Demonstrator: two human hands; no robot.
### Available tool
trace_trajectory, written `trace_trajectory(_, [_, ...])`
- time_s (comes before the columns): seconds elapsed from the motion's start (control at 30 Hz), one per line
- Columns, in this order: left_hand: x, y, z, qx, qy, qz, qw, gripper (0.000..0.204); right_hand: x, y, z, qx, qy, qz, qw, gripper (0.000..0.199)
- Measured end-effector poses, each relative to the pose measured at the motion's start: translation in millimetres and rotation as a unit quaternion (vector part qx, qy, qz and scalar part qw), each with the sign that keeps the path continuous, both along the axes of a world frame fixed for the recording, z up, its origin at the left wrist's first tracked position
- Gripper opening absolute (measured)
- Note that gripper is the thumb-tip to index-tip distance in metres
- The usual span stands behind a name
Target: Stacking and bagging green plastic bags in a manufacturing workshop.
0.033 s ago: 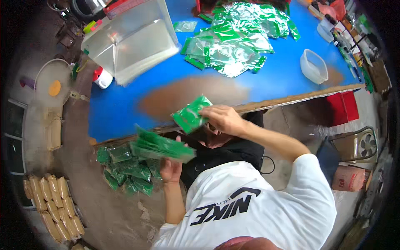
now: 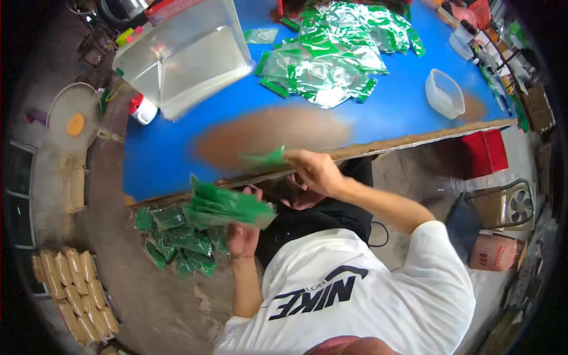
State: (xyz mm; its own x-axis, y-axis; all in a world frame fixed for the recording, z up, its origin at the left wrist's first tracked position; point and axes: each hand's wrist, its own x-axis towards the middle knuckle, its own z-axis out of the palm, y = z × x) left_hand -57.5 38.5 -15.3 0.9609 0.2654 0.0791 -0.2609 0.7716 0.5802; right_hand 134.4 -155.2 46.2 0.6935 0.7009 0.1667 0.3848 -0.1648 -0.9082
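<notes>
My left hand (image 2: pixel 241 235) is raised below the table edge, gripping a thick stack of green packets (image 2: pixel 228 206) that fans out to the left. My right hand (image 2: pixel 315 170) reaches over the front edge of the blue table (image 2: pixel 160 160) and pinches a single green packet (image 2: pixel 266 158), which is blurred and seen almost edge-on. That packet hangs just above and right of the stack, not touching it. My white shirt (image 2: pixel 367 296) fills the lower middle.
A clear plastic tub (image 2: pixel 189 53) stands at the table's back left, with a heap of green-and-silver bags (image 2: pixel 337 53) at the back and a small clear container (image 2: pixel 445 94) to the right. More green packets (image 2: pixel 174 245) lie on the floor. Tan sacks (image 2: pixel 74 290) and a fan (image 2: pixel 74 121) are on the left.
The single packet in my right hand has turned from facing the camera to nearly edge-on and is now blurred. The left hand and its stack have hardly moved.
</notes>
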Motion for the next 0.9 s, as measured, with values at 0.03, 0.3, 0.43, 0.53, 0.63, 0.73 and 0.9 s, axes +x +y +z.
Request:
trace_trajectory(0.03, [6.7, -2.6, -12.1, -0.033, 0.009, -0.011, 0.999, 0.068, -14.4, 13.9, 16.3, 0.110, 0.066, -0.097, 0.987, 0.020])
trace_trajectory(0.3, [33.5, -33.4, 5.8, 0.003, 0.166, 0.014, 0.986, 0.056, 167.0, -15.1, -4.3, -0.201, -0.353, -0.356, 0.842, 0.078])
trace_trajectory(0.43, [14.5, -20.7, 0.7, -0.011, 0.174, 0.041, 0.984, 0.057, 135.1, -13.8, -14.7, -0.368, -0.383, -0.135, 0.837, 0.090])
trace_trajectory(0.53, [14.3, -13.7, -1.0, -0.035, 0.161, 0.041, 0.985, 0.054, 64.9, -10.3, -3.5, -0.129, -0.311, 0.072, 0.939, 0.061])
trace_trajectory(0.63, [26.4, -9.1, 6.2, 0.004, 0.205, 0.027, 0.978, 0.051, 40.7, -0.9, 11.1, -0.014, -0.233, 0.204, 0.951, 0.045])
trace_trajectory(0.73, [37.1, -15.7, 17.0, 0.005, 0.200, -0.003, 0.980, 0.048, 75.9, 11.6, 15.2, -0.067, -0.157, 0.067, 0.983, 0.033])
trace_trajectory(0.9, [22.1, -20.8, -7.0, -0.050, 0.181, -0.010, 0.982, 0.056, 160.0, 4.5, -2.8, -0.343, -0.413, -0.093, 0.839, 0.078])
